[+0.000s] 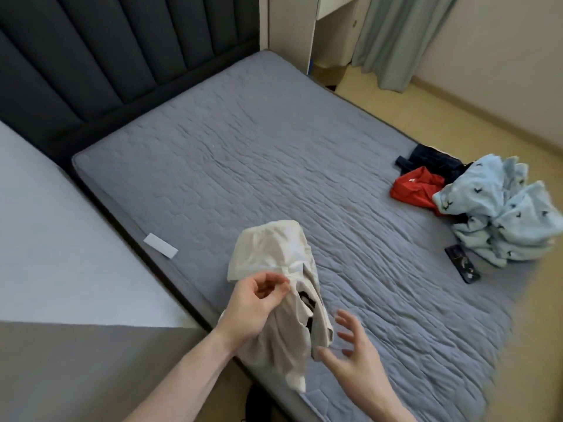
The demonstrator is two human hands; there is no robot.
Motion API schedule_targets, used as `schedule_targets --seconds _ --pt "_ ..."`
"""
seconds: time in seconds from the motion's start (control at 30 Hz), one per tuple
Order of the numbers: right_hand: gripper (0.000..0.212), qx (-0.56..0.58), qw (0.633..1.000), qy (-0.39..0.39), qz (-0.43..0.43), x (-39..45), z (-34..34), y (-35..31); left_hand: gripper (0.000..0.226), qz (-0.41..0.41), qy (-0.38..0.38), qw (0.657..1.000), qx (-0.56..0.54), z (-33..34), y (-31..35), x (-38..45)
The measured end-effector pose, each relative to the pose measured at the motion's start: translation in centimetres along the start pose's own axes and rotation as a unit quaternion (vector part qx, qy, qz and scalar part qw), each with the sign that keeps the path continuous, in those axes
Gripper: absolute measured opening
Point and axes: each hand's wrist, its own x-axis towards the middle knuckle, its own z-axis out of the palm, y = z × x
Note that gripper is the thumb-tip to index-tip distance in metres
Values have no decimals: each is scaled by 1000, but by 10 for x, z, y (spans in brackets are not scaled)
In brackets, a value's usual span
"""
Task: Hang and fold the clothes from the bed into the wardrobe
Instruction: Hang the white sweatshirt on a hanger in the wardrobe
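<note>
Left grip [253, 309] pinches a crumpled cream cotton garment [280, 293] above the bed [243, 153]; right grip [350, 357], fingers spread, holds nothing beside it. Quilted grey-blue mattress cover carries a soft pale-blue printed heap [502, 214], red cloth [414, 190], dark phone [463, 263].

I see both forearms bare to the frame's edge, no sleeves, and my left hand [248, 309] and right hand [355, 357] are ungloved, ringless.
</note>
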Motion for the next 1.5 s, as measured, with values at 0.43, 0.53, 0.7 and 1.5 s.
schedule_targets --seconds 0.43,0.53,0.7,1.5 --pt "23 -102 990 18 -95 -107 -113 -28 4 107 -64 951 282 37 97 -176" --pt "17 -89 985 -20 -149 -125 -145 -34 7 104 -60 932 341 44 80 -216" --pt "29 3 959 -218 -182 -164 -187 -50 20 120 20 930 348 76 38 -281" --pt "55 -140 907 -356 -175 -292 -170 41 39 99 249 940 212 137 -25 -494"
